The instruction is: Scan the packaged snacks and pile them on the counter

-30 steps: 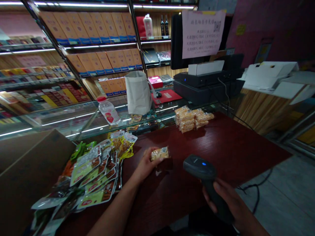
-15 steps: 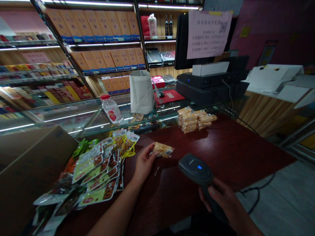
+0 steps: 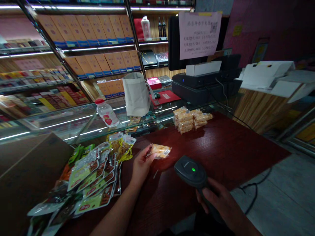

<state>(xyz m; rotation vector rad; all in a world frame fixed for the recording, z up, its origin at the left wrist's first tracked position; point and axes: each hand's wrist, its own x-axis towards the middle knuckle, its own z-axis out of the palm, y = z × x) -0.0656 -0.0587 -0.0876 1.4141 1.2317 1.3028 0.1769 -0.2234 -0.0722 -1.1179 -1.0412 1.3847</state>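
My left hand pinches the left end of a small clear-wrapped snack, pale yellow, with a barcode label on its right end. In my right hand is a black barcode scanner, gripped by its handle, with a green light lit on top. Its head points toward the wrapped snack, a short gap away. Farther back on the dark red tabletop sits a stack of similar wrapped snacks. Left of my left arm lies a pile of flat snack packets, green, brown and silver.
An open cardboard box stands at the left. A red-capped bottle and a white bag are on the glass counter. Behind the table stands a monitor with a paper notice. A black cable runs along the floor at right.
The scanner's light has turned from blue to green. The wrapped snack looks brighter and slightly turned in my left hand. The whole view has shifted a little.
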